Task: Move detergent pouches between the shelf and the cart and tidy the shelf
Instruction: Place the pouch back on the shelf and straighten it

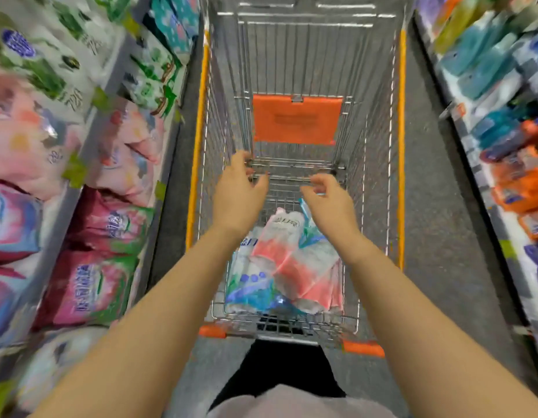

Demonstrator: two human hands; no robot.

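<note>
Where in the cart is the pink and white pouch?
Head view: the pink and white pouch lies at the near end of the cart, atop blue and white pouches, beneath the left hand and right hand.

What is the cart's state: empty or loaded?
Loaded: detergent pouches lie piled in the near end of the cart.

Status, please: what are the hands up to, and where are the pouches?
Left hand and right hand empty, fingers loose, over the cart. Pouches piled inside it. Path to them looks open.
</note>
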